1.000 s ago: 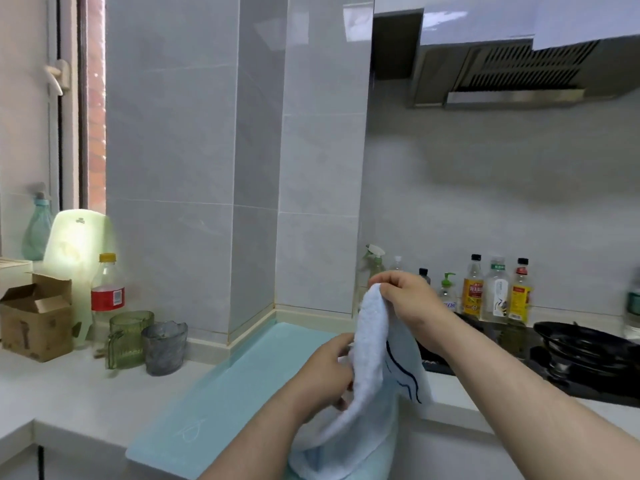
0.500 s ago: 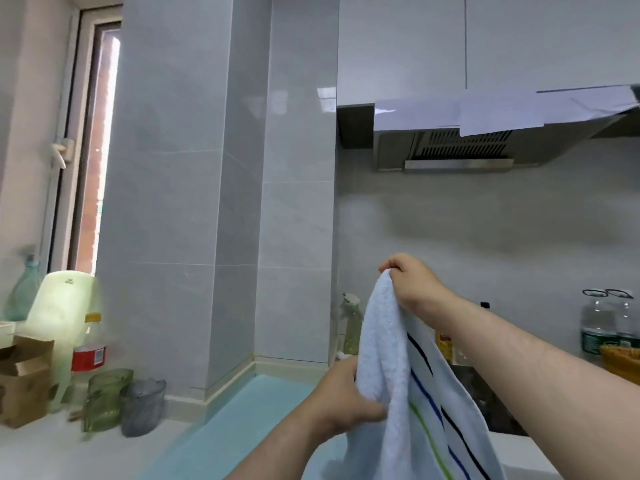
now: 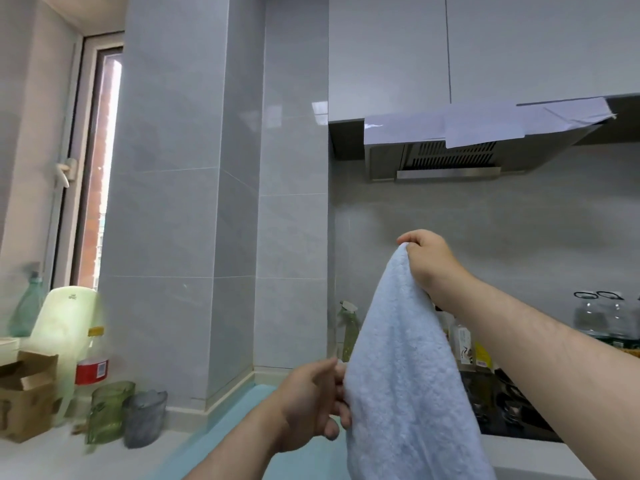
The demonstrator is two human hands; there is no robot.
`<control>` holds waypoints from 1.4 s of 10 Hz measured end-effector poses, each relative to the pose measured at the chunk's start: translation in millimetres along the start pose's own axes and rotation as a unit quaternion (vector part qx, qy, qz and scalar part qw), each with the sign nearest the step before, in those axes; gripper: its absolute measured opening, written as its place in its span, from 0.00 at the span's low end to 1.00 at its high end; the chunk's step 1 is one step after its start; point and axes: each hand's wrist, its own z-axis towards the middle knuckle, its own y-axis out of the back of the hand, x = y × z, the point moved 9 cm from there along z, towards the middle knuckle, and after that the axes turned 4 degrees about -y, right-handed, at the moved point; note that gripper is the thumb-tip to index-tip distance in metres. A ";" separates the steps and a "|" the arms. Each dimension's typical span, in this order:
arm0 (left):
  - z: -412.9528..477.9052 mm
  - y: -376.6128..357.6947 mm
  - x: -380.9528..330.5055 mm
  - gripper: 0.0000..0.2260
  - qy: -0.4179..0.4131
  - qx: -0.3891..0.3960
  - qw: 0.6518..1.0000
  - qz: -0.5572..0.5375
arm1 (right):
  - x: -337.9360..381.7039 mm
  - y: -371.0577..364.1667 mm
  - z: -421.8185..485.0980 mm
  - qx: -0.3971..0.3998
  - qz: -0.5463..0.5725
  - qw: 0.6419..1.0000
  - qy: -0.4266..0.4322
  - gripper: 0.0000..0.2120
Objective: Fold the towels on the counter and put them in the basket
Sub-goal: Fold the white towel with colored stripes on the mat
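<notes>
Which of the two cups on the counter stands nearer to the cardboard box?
The green glass cup: it stands left of the grey cup, on the side of the cardboard box.

Pale blue, plain on the side shown: towel [image 3: 408, 375]. Light turquoise: mat [image 3: 221, 434] on near tabletop [image 3: 41, 455]. At left, green glass jug [image 3: 107, 410], smoky grey cup [image 3: 143, 417], bottle [image 3: 91, 368] with red label and yellow cap, brown cardboard box [image 3: 24, 396]. Grey: wall tiles [image 3: 173, 202]. Black: hob [image 3: 502, 410], right.

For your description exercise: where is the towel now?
Head view, right of centre: the towel hangs from the right hand, the left hand gripping its left edge.
</notes>
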 end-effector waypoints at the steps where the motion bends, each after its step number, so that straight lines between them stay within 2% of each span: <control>1: -14.9 6.5 -8.9 0.05 0.032 0.030 0.994 0.098 | 5.6 7.5 1.3 -0.002 0.005 1.000 0.005 0.13; 2: -30.2 -2.6 -2.4 0.11 0.088 0.121 0.951 0.272 | 8.9 10.5 1.9 -0.008 0.028 1.000 -0.002 0.14; 3: -40.8 -3.6 -0.1 0.12 0.126 0.150 0.899 0.391 | 12.6 5.4 -0.4 0.000 0.045 0.999 -0.007 0.14; 4: -50.7 -6.9 5.2 0.04 0.136 0.141 0.887 0.419 | 16.5 -3.0 -4.4 0.011 0.045 0.999 -0.003 0.13; 5: -52.9 -0.7 19.2 0.04 0.150 0.085 0.858 0.484 | 18.7 -8.4 -8.3 0.014 0.050 0.999 -0.002 0.13; 6: -41.4 40.2 18.8 0.05 0.142 -0.090 0.847 0.505 | 21.1 -11.8 -11.2 0.013 0.049 0.999 0.001 0.13; 7: -53.5 67.4 45.3 0.14 0.215 -0.111 0.799 0.550 | 24.4 -15.4 -14.9 0.023 0.021 0.999 0.011 0.14; 8: -79.3 67.5 65.3 0.13 0.306 0.017 0.720 0.623 | 25.3 -15.0 -18.5 0.027 -0.009 0.999 0.026 0.14; 9: -73.6 56.5 33.8 0.22 0.265 0.104 0.692 0.664 | 22.0 -11.6 -20.3 0.024 -0.017 0.999 0.029 0.13; 10: -69.8 69.5 29.9 0.23 0.274 0.098 0.612 0.735 | 16.6 -13.0 -20.3 0.028 -0.028 0.999 0.028 0.13; 11: -72.1 75.3 17.4 0.20 0.267 0.075 0.663 0.696 | 11.9 -16.9 -18.6 0.031 -0.038 0.998 0.026 0.14; 12: -79.3 100.8 -4.0 0.17 0.286 0.022 0.761 0.582 | 8.7 -15.3 -16.6 0.030 -0.053 0.997 0.037 0.17; 13: -86.0 120.8 -41.4 0.06 0.220 -0.015 0.751 0.623 | 3.9 -5.0 -14.6 0.019 -0.071 0.996 0.045 0.18; 14: -91.4 135.0 -90.8 0.11 0.088 -0.073 0.646 0.755 | -3.9 5.4 -11.2 0.003 -0.075 0.996 0.046 0.18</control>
